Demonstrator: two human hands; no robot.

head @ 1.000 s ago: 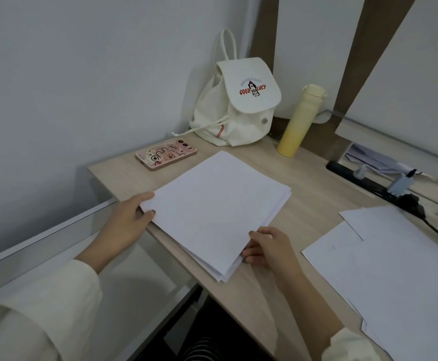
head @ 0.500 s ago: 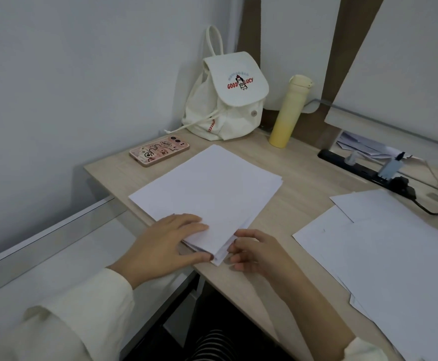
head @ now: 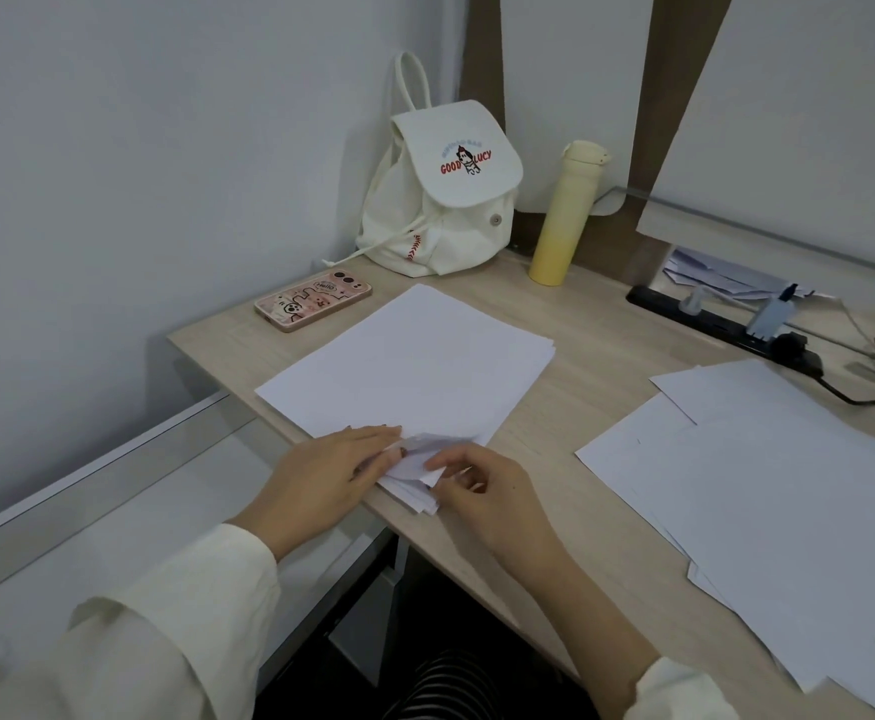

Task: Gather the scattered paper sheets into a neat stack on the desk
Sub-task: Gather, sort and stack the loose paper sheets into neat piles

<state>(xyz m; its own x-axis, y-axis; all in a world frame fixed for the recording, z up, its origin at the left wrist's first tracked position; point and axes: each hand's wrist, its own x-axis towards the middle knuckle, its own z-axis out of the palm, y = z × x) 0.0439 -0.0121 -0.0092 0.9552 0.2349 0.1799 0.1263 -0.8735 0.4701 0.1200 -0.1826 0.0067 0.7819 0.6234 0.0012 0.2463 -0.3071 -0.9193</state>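
Under left hand (head: 321, 475), stack (head: 409, 366), right hand (head: 487, 491) pinching

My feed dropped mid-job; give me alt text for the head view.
At the near corner of the stack on the desk, the left grip lies flat on top while the right grip pinches the corner sheets. Loose sheets lie to the right; phone, backpack and bottle sit behind.

Study corner at home, wooden desk (head: 596, 366), backpack (head: 440, 200), phone (head: 313, 300), power strip (head: 705, 324)
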